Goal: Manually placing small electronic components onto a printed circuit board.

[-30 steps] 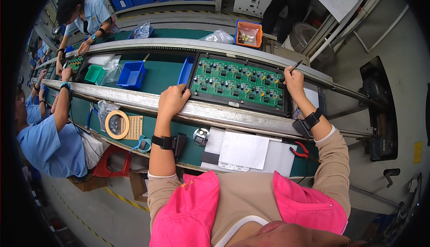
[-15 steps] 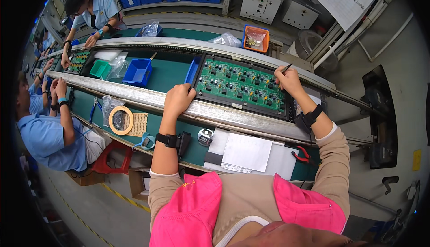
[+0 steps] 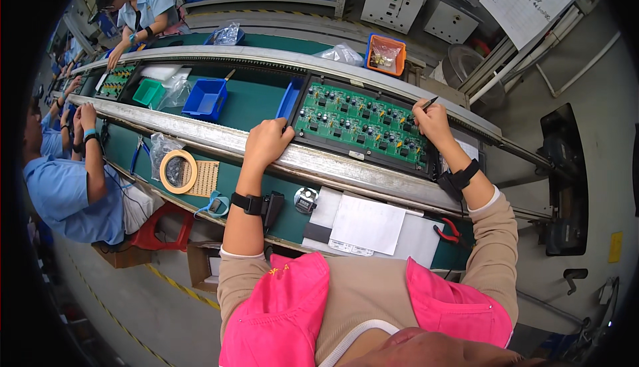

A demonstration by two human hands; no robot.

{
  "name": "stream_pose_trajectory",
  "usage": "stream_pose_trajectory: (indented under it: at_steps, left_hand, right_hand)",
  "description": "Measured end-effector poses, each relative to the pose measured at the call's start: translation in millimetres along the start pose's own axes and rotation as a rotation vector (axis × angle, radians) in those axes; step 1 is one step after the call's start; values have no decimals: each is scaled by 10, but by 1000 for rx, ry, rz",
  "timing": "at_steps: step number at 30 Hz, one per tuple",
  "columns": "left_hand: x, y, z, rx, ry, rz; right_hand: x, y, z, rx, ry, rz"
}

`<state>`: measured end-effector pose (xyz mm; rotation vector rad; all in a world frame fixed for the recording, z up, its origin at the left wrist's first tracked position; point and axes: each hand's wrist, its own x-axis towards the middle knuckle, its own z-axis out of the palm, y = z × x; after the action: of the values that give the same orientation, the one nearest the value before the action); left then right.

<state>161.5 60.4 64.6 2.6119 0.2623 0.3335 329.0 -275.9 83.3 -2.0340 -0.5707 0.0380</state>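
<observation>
A green circuit board panel (image 3: pixel 363 127), crowded with small parts, lies in a black frame (image 3: pixel 333 145) on the conveyor. My left hand (image 3: pixel 268 142) is closed, its fingers curled at the frame's near left corner, over the near metal rail. The fingertips are partly hidden. Above the panel's far right part, my right hand (image 3: pixel 432 121) pinches a thin dark pen-like tool (image 3: pixel 430 103), its upper end pointing up and away. The tool's lower tip is hard to make out. A blue tray (image 3: pixel 289 98) stands against the frame's left side.
Left along the conveyor are a blue bin (image 3: pixel 205 99), a green bin (image 3: pixel 148 92) and another board (image 3: pixel 117 79). Tape roll (image 3: pixel 178 172), papers (image 3: pixel 367 224), a round metal counter (image 3: pixel 305 200) and red pliers (image 3: pixel 448 231) lie nearer. Co-workers (image 3: pixel 73 181) work at left.
The view has shifted slightly. My left hand stays at the frame corner, and my right hand still holds the tool over the panel. At the far left, a co-worker's arms have moved over another board.
</observation>
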Motion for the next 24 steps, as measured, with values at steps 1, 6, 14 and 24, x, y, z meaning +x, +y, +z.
stream_pose_trajectory:
  at_steps: [1, 6, 14, 24]
  left_hand:
    - [-2, 2, -4, 0, 0, 1]
    - [12, 2, 2, 15, -33, -19]
    - [10, -8, 2, 18, -32, -13]
    - [1, 1, -10, 21, -32, -14]
  right_hand:
    - [-5, -7, 3, 4, 3, 2]
    - [13, 34, -6, -18, 9, -25]
    - [2, -7, 5, 26, 10, 13]
    - [-20, -49, 5, 25, 15, 20]
